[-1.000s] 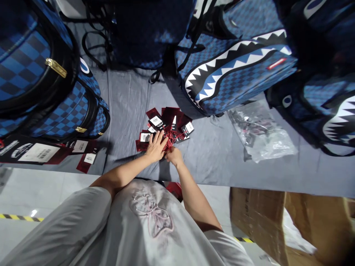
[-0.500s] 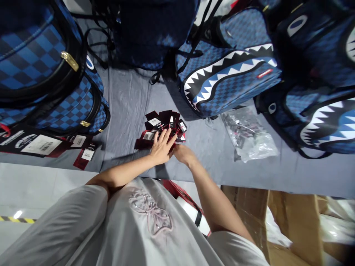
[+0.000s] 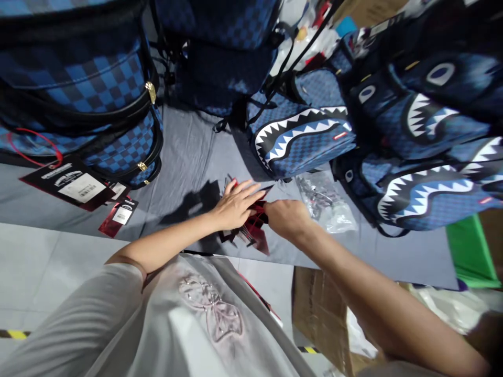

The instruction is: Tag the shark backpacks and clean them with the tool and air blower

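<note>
A bunch of black-and-red hang tags with red strings is bundled between my hands, raised off the grey-covered table and pointing several ways. My right hand is closed on the strings at the bunch's right side. Across the top and left of the tags lies my left hand, fingers stretched out and slightly spread; its thumb is mostly hidden. Behind the hands stands a blue checkered backpack with a shark-mouth print.
Stacked checkered backpacks rise at left, with large hang tags hanging from them. More shark-mouth backpacks fill the right. A clear plastic bag lies right of my hands. Below the table edge is a cardboard box; a green box stands far right.
The tags were fanned flat on the table under my left hand; now they are gathered up in a bunch. My right hand has moved right and closed on the strings. The view has shifted.
</note>
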Demonstrator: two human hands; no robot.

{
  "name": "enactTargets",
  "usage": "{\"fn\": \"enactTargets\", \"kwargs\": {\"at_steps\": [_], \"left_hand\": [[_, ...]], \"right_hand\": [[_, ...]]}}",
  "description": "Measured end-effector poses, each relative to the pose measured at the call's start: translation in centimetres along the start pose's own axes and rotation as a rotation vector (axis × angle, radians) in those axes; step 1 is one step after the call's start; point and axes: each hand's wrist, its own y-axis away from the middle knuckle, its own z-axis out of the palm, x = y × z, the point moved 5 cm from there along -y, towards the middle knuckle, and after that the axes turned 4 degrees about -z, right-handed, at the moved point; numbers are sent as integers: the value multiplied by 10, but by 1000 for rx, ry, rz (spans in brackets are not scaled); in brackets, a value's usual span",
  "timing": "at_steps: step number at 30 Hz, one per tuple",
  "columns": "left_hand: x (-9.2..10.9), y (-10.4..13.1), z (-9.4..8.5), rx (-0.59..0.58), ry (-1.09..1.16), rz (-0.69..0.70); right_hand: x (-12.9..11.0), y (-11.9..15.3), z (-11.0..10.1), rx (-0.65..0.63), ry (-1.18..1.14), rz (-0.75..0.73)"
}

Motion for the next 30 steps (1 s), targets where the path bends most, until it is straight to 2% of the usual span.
{"fn": "enactTargets", "kwargs": {"at_steps": [2, 3, 4, 7, 8, 10, 16, 19, 23, 30], "left_hand": [[-2, -3, 4, -70, 71, 31], [-3, -3, 5, -60, 96, 21], [-3, -1, 5, -8, 107, -2], [2, 8, -3, 245, 62, -32], [6, 12, -5, 301, 39, -15], [11, 16, -8, 335, -3, 11], [3, 17, -13, 309, -144, -63], [3, 19, -15, 315, -38, -45], [4, 16, -12, 197, 165, -49], [3, 6, -10, 73, 170, -61]], "right_hand": [[-8, 6, -9, 30, 22, -25], [-11, 9, -13, 42, 34, -21], [-14, 12, -17, 48, 48, -12], [-22, 21, -26, 65, 89, -5], [-25, 23, -29, 74, 98, -14], [-30, 25, -33, 91, 115, -32], [-30, 23, -37, 103, 151, -45], [-29, 18, -38, 100, 160, -45], [-31, 15, -37, 33, 161, -59], [-31, 16, -30, -39, 148, -58]]}}
